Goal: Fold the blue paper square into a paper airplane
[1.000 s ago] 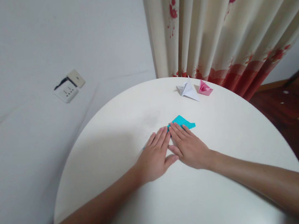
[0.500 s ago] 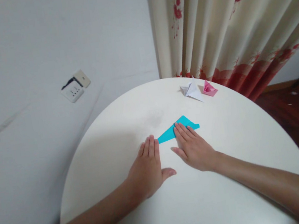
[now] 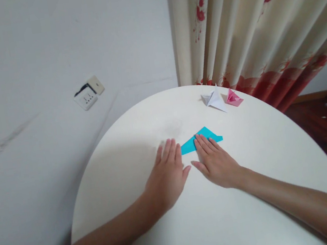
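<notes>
A folded sheet of blue paper [image 3: 189, 145] lies flat on the white round table [image 3: 215, 221]. Its narrow left end runs under the fingers of my left hand [image 3: 167, 173], which rests flat with the thumb out to the right. My right hand [image 3: 217, 163] presses its straight fingertips on the middle of the paper, thumb spread to the left. Part of the paper is covered by both hands. Neither hand grips anything.
Near the far edge of the table stand a white folded paper piece [image 3: 214, 100] and a pink folded paper piece [image 3: 233, 98]. Behind them hangs a cream curtain [image 3: 241, 45] with red flowers. A wall socket [image 3: 86, 98] is at the left.
My left hand has slid slightly up and over more of the paper's narrow end, its thumb drawn closer in. My right hand stays on the paper. The whole view has shifted a little.
</notes>
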The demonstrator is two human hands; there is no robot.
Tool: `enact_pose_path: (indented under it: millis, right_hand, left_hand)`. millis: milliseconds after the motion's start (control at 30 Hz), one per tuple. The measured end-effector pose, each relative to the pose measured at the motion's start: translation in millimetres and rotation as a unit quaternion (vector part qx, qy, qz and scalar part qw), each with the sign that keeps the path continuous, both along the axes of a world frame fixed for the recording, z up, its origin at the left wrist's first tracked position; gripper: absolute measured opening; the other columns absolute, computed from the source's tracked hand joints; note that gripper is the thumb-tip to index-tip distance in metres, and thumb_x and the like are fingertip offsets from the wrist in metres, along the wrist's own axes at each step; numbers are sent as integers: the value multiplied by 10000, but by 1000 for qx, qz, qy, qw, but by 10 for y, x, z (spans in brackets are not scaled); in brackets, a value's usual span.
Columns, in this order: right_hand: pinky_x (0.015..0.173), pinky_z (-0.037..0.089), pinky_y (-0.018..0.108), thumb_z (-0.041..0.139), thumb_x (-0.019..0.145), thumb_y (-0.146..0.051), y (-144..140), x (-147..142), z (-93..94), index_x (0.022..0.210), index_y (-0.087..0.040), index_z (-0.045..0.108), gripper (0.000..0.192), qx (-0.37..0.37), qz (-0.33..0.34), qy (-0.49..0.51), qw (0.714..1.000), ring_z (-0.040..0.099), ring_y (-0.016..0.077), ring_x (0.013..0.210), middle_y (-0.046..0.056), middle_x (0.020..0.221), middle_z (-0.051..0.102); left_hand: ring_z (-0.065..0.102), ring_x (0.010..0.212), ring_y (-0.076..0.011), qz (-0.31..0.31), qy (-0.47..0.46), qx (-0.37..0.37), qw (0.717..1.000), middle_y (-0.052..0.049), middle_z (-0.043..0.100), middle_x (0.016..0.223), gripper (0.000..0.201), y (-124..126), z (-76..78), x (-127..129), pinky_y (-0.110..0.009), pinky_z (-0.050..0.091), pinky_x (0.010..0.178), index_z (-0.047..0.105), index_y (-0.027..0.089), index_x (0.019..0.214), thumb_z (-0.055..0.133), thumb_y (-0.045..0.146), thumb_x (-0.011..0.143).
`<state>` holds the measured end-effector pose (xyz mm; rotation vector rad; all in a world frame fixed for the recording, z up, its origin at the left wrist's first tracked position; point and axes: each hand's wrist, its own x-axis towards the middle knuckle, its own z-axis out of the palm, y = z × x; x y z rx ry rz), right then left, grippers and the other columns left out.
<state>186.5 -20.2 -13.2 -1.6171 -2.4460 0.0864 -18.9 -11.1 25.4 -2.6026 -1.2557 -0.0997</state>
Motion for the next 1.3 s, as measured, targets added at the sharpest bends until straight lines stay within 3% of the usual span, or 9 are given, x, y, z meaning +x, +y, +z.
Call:
enact_pose_path:
  millis: [67,200,433,667,800,933,1067,1300]
  right_hand:
    - [1255,188,507,296,1057,-493,9,17,-19,1557,23,305,718,8,5,-1,1000,152,310,1545,228,1640,220]
    - [1248,204,512,312,1053,-417,45,58,-57,1558,23,301,670,23,2,-4,1000,151,302,1548,228,1642,217]
    - [1249,189,512,318,1052,-445,78,55,-55,1559,28,292,694,11,-1,-8,1000,154,312,1546,236,1645,203]
    - [1247,193,509,333,1054,-440,61,50,-29,1561,32,280,694,10,-5,-14,1000,156,315,1545,238,1645,193]
    - [1245,197,520,336,1052,-442,66,60,-23,1556,39,289,698,14,2,-12,1000,164,319,1543,244,1639,201]
    - [1250,193,504,329,1054,-448,96,89,-14,1564,6,296,684,11,32,-11,999,175,297,1543,219,1641,222]
    - [1253,182,494,295,1058,-492,118,118,-26,1581,-34,278,695,13,59,-2,998,166,266,1548,200,1645,228]
    - [1225,203,551,236,1008,-662,151,234,-80,1537,96,281,926,2,-117,-23,993,193,386,1526,311,1612,224]
  left_hand:
    - [253,1524,-329,-62,-30,-53,996,-235,315,1607,679,22,-108,65,-514,271,1224,397,23,1506,390,513,1035]
    - [162,1539,-349,-82,-44,-115,989,-263,233,1625,815,42,-289,116,-522,235,1235,311,7,1535,362,627,1009]
    - [175,1515,-426,-13,-4,-114,993,-360,197,1589,1014,-61,-279,-16,-527,282,1214,315,-88,1499,441,737,924]
    - [331,1446,-491,53,6,-86,995,-416,363,1491,1047,-145,-256,-103,-567,370,1144,346,-113,1467,558,723,875]
    - [214,1516,-412,7,-57,-46,997,-323,296,1583,887,15,-201,-9,-560,303,1190,257,-15,1543,462,632,973]
    - [160,1547,-317,-90,-59,-98,989,-230,220,1644,765,186,-242,73,-510,236,1235,247,53,1564,344,591,1028]
    - [137,1555,-276,-106,-67,-123,984,-214,231,1645,753,245,-320,56,-496,220,1243,221,76,1580,336,581,1034]
    - [126,1557,-284,-112,-63,-132,983,-221,199,1651,742,274,-333,18,-506,216,1241,257,73,1569,345,578,1033]
